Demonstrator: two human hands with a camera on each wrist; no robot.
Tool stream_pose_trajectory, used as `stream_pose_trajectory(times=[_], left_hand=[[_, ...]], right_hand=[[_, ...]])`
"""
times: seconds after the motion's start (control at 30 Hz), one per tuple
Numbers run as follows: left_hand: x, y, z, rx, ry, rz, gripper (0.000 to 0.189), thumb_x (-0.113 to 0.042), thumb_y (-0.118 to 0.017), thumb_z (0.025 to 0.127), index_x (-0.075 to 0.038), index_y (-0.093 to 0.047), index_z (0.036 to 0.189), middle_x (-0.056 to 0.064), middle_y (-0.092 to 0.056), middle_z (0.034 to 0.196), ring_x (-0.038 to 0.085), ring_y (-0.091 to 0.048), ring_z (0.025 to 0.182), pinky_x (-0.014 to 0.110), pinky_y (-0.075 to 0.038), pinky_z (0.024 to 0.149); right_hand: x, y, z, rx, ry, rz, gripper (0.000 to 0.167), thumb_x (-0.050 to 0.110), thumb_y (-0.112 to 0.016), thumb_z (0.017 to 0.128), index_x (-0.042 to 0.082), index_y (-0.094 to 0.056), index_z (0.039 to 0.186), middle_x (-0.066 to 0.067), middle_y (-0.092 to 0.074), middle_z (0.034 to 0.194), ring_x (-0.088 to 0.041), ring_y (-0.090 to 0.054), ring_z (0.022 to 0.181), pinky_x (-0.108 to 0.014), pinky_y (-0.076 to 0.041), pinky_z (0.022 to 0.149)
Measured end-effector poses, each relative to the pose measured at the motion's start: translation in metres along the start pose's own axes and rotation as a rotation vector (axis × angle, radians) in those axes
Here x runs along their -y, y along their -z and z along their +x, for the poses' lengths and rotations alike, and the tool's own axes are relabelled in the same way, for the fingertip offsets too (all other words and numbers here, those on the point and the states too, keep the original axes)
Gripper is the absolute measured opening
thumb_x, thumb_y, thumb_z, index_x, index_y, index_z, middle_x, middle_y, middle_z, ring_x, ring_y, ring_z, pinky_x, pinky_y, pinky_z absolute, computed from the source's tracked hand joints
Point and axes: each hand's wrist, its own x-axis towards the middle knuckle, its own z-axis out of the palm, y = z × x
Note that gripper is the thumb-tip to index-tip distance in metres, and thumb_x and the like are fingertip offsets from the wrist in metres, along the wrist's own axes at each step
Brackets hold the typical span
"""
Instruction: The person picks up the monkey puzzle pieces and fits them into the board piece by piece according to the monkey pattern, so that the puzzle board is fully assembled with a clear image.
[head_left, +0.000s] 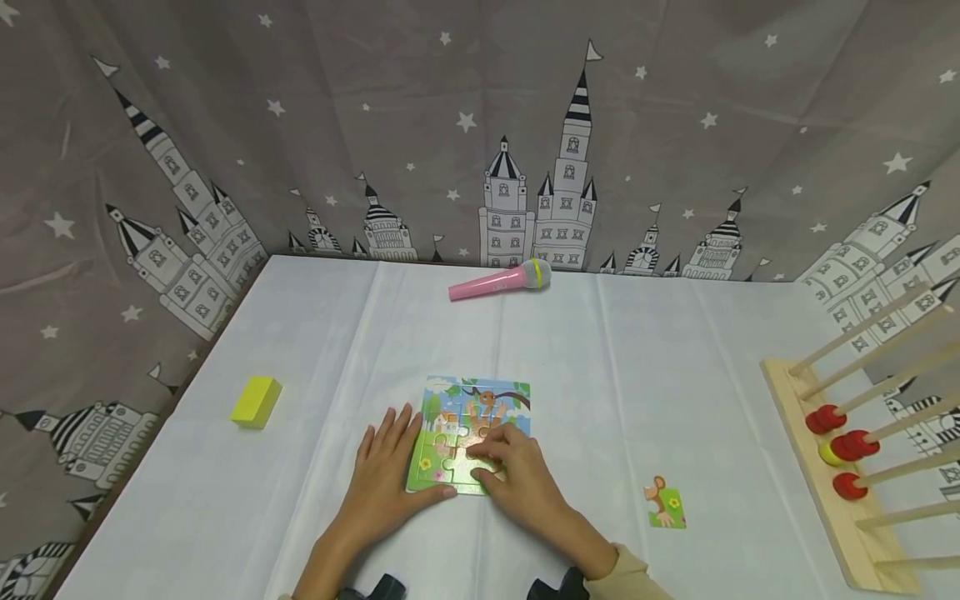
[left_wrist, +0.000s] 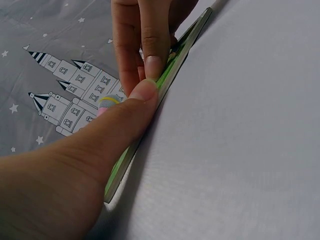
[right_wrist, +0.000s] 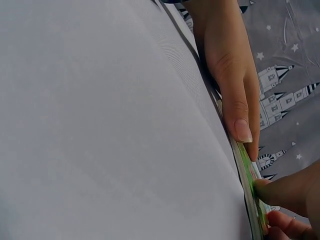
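A colourful jigsaw puzzle (head_left: 442,417) with a green border lies flat on the white table. My left hand (head_left: 382,479) rests along its left side with straight fingers, the thumb lying on the bottom edge; in the left wrist view that thumb (left_wrist: 125,120) touches the border. Over the lower right part, my right hand (head_left: 521,483) has bent fingers, thumb and forefinger pinching a puzzle piece in the picture; the hand hides much of that piece. In the right wrist view, the right fingertips (right_wrist: 262,190) touch the puzzle's surface. A loose puzzle piece (head_left: 666,507) lies to the right.
A pink toy microphone (head_left: 495,282) lies at the table's back edge. Far left is a yellow block (head_left: 257,402). At the right stands a wooden peg rack (head_left: 825,483) with red and yellow beads. A grey castle-print cloth (head_left: 420,100) hangs behind the table.
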Motion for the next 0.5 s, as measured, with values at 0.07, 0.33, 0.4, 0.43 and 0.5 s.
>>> stream_pose_trajectory(times=[0.07,0.33,0.4,0.43,0.5], left_hand=[[-0.0002,0.0001,0.0,-0.005,-0.003,0.0,0.102,-0.065,-0.065,0.064,-0.005,-0.032,0.14,0.013,-0.025,0.15,0.034,-0.015,0.139,0.055,-0.009,0.109],[0.0,0.0003,-0.0006,0.012,0.007,-0.003,0.103,-0.066,-0.064,0.065,-0.007,-0.031,0.141,0.012,-0.024,0.15,0.033,-0.014,0.14,0.054,-0.009,0.11],[0.0,0.0001,-0.0007,0.006,0.002,0.001,0.103,-0.066,-0.065,0.064,-0.006,-0.031,0.141,0.012,-0.024,0.15,0.033,-0.015,0.14,0.054,-0.009,0.11],[0.0001,-0.0001,-0.0006,0.0,-0.003,0.006,0.103,-0.066,-0.065,0.064,-0.006,-0.032,0.141,0.013,-0.025,0.15,0.034,-0.015,0.139,0.054,-0.01,0.11],[0.0002,-0.0006,-0.0005,-0.009,-0.009,0.012,0.103,-0.065,-0.066,0.064,-0.006,-0.032,0.14,0.013,-0.026,0.149,0.034,-0.016,0.139,0.055,-0.011,0.109]], right_hand=[[0.0005,-0.0007,-0.0003,-0.006,0.016,-0.03,0.02,0.015,-0.072,0.075,0.015,-0.072,0.095,0.004,-0.056,0.093,-0.006,-0.05,0.079,-0.024,-0.038,0.074],[0.0014,-0.0045,-0.0012,-0.049,0.055,-0.096,0.018,0.017,-0.072,0.075,0.015,-0.073,0.093,0.005,-0.056,0.093,-0.006,-0.049,0.086,-0.027,-0.035,0.075],[0.0015,-0.0055,-0.0013,-0.061,0.065,-0.112,0.018,0.018,-0.073,0.075,0.015,-0.073,0.092,0.005,-0.056,0.093,-0.007,-0.048,0.086,-0.025,-0.034,0.073],[0.0015,-0.006,-0.0012,-0.066,0.07,-0.121,0.018,0.019,-0.073,0.075,0.015,-0.073,0.092,0.004,-0.056,0.093,-0.007,-0.048,0.086,-0.025,-0.034,0.072],[0.0017,-0.0068,-0.0013,-0.075,0.079,-0.142,0.018,0.019,-0.073,0.075,0.015,-0.073,0.092,0.004,-0.056,0.092,-0.007,-0.048,0.086,-0.025,-0.035,0.072]])
